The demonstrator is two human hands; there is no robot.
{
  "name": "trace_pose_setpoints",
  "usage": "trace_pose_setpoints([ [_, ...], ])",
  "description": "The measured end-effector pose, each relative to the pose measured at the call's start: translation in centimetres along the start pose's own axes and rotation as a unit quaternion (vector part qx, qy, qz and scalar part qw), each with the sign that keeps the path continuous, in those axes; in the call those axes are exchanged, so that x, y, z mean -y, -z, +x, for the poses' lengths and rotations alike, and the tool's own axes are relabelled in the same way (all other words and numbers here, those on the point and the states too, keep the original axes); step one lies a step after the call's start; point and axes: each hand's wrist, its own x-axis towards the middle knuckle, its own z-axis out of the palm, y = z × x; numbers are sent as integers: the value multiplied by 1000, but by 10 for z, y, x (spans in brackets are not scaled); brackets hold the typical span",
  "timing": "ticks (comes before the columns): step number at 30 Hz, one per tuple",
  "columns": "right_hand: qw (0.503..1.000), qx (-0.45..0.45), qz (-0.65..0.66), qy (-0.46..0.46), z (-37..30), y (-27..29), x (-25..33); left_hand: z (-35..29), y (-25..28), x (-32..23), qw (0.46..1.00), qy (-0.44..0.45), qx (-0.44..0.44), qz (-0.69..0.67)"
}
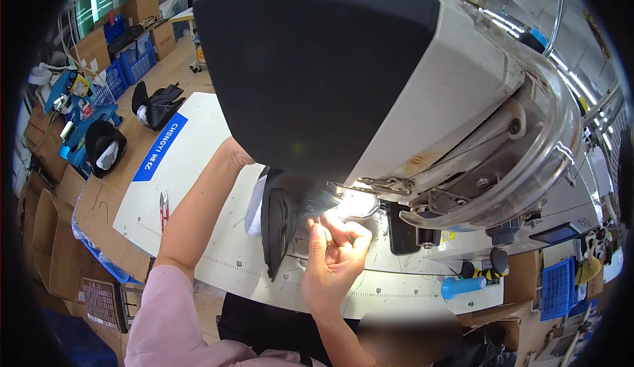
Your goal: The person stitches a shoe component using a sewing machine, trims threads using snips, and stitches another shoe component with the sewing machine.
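Worktable (231, 235), white, a row of ruler-like marks along the near edge, blue strip (160, 147) on its left part. Sewing machine (317, 70), black-fronted with a pale grey body, looming over the middle of the table; clear curved guard (561, 129) on its right side, bright lamp glare beneath. Left forearm (198, 218), pink sleeve, stretched past the left side of the machine. Black workpiece (279, 218), stiff, on the table below the machine head, white material on its left side; upper end hidden. Two similar black pieces (105, 149), farther left, beyond the table edge, white stuffing visible inside. Left hand (240, 155), only the part by the wrist showing, remainder behind the machine head; grip cannot be told. Right hand (337, 261), just right of the workpiece, fingers bent, thumb and fingertips narrowly drawn together by the glare; anything between them cannot be made out. Blue cylinder (462, 287), lying near the right end. Dark flat rectangular object (402, 230), right of the hand. Red-handled snips (164, 212), left of the forearm.
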Motion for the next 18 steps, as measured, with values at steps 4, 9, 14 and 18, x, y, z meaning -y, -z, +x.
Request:
trace_pose_setpoints([
  [4, 1000, 16, -15, 1, 1, 7, 1, -11, 9, 8, 1000, -1, -1, -19],
  [9, 995, 44, -89, -4, 6, 23, 7, -37, 11, 26, 998, 4, 19, -61],
  [14, 996, 70, -50, -33, 6, 22, 13, -39, 18, 7, 977, 85, 87, -176],
  [18, 987, 81, -99, -94, 5, 27, 15, -54, 25, -6, 997, 68, 5, 24],
])
